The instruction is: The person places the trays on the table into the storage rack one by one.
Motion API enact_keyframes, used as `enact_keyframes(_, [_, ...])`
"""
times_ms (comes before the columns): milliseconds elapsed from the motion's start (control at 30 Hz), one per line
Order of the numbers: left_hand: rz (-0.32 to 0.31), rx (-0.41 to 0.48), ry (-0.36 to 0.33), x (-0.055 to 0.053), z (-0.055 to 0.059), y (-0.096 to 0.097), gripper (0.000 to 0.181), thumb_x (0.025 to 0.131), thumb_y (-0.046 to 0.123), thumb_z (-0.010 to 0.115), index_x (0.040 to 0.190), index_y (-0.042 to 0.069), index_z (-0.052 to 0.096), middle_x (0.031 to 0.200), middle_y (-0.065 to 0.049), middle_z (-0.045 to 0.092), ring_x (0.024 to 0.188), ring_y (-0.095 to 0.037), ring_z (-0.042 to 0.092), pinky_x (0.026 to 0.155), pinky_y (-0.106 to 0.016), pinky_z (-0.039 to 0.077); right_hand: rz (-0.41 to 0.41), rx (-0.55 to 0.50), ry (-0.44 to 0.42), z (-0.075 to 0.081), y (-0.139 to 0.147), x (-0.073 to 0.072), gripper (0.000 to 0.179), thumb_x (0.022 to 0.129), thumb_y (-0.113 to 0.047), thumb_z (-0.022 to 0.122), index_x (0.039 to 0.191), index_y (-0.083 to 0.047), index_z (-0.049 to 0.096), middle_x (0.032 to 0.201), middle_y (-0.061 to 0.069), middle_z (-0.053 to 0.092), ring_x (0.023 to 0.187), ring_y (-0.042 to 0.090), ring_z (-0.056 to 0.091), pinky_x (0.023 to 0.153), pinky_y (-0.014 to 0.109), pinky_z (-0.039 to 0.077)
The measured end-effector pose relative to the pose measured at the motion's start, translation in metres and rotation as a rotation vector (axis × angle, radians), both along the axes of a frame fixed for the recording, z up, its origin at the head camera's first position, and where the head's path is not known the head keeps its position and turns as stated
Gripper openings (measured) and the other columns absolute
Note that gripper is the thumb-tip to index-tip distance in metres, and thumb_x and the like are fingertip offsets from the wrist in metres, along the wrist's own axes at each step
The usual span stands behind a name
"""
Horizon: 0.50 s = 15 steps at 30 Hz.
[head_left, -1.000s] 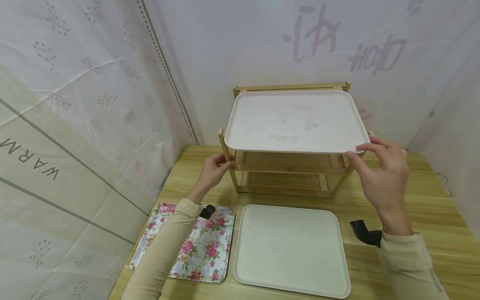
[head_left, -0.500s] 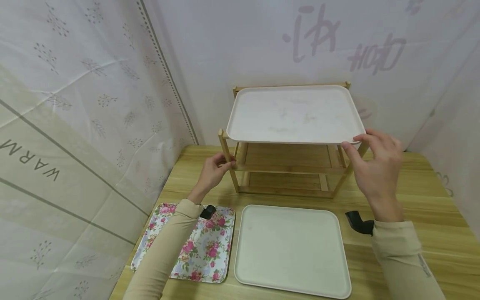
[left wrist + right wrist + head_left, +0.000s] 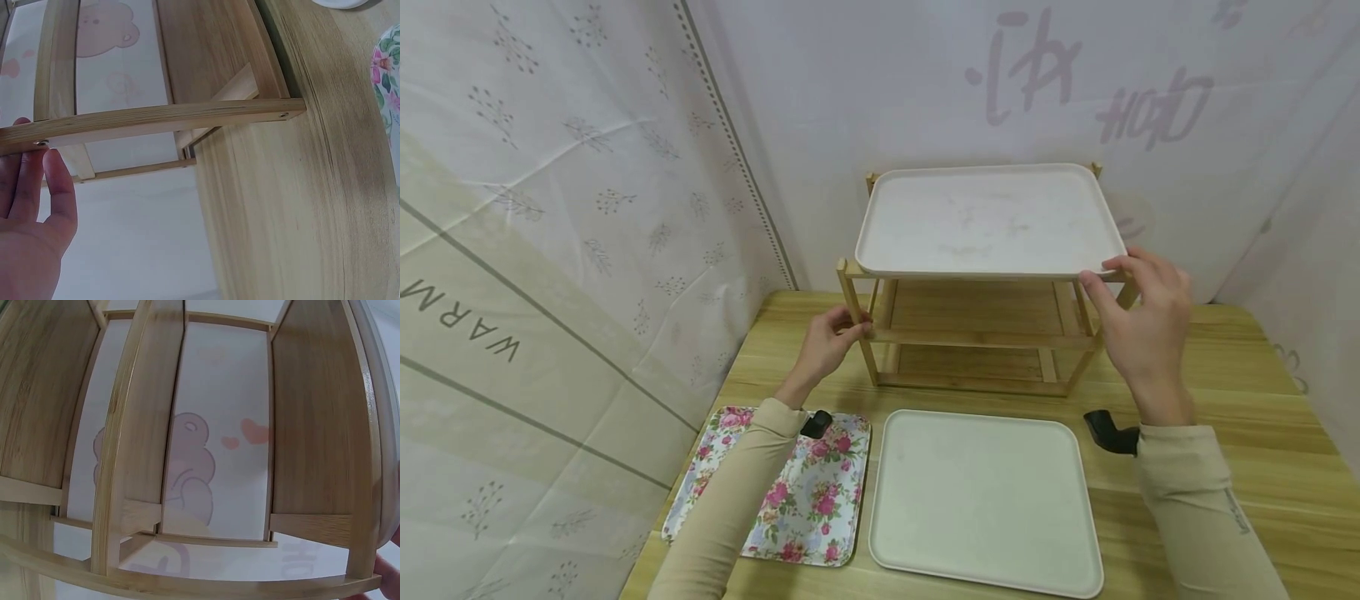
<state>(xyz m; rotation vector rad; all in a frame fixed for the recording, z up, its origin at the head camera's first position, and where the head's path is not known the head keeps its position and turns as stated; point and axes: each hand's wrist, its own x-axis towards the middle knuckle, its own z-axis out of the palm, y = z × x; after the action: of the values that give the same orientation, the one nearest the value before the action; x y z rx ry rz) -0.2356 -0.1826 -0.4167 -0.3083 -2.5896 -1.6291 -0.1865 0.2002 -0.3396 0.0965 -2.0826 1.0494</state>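
Note:
A white rectangular tray (image 3: 992, 221) lies over the top tier of a wooden rack (image 3: 977, 339). My right hand (image 3: 1152, 333) pinches the tray's front right corner, thumb at the front edge and fingers over the side. In the right wrist view the tray's edge (image 3: 382, 419) runs along the rack's top tier, and only a few fingertips (image 3: 389, 578) show. My left hand (image 3: 822, 346) holds the rack's left front post. From the left wrist view, thumb and fingers sit on either side of that post (image 3: 162, 117).
In front of the rack a pale green tray (image 3: 985, 500) lies flat on the wooden table (image 3: 1247, 400). To its left is a floral tray (image 3: 820, 492), partly hidden under my left forearm. Printed curtains (image 3: 587, 208) stand at the back and both sides.
The white tray has slid back over the rack's top and its front edge has come down level with the top rail. My right hand moved along with it; my left hand stayed on the post.

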Motion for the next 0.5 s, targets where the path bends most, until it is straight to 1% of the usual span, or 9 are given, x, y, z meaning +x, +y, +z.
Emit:
enact_keyframes(267, [0.003,0.010,-0.009,0.0000,0.0002,0.0001,0.018,0.092,0.012,0.066,0.108,0.004,0.067,0.109,-0.015,0.071,0.105,-0.026,0.066,0.089,-0.039,0.056,-0.008,-0.028,-0.016,-0.0002,-0.0027,-0.0058,0.032,0.082,-0.017,0.078,0.099,0.007,0.067,0.124,0.024,0.062,0.117,0.041,0.048,0.091,0.042,0.030])
enact_keyframes(500, [-0.003,0.015,-0.007,-0.0005,-0.0010,-0.0006,0.018,0.092,0.013,0.066,0.107,0.004,0.068,0.109,-0.014,0.070,0.106,-0.026,0.065,0.090,-0.040,0.056,-0.032,-0.065,-0.067,0.0016,-0.0057,-0.0073,0.032,0.082,-0.021,0.078,0.101,0.004,0.068,0.129,0.017,0.062,0.118,0.037,0.047,0.091,0.043,0.030])
